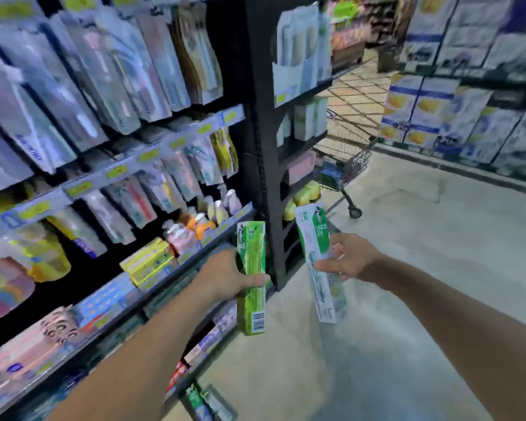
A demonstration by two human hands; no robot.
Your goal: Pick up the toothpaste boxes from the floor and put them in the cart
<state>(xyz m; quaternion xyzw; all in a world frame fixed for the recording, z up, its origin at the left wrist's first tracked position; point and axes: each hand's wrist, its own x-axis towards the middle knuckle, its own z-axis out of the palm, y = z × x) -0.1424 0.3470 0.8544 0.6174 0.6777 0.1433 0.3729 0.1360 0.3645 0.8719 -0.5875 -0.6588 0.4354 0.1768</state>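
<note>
Grey shop floor [392, 238] beside stocked shelves [119, 177] — each hand's fingers clamped round a toothpaste box — cart [343, 165] ahead.

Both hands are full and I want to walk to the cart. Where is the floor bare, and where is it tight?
Bare floor runs from the hands to the cart, between the shelf post and the stacked cartons. Tight: the shelves on the left are packed.

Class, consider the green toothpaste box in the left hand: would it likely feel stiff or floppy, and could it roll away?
The green toothpaste box probably feels stiff: its edges stay straight in the left hand. Flat faces suggest it wouldn't roll. It is likely light, since one hand holds it mid-length.
</note>
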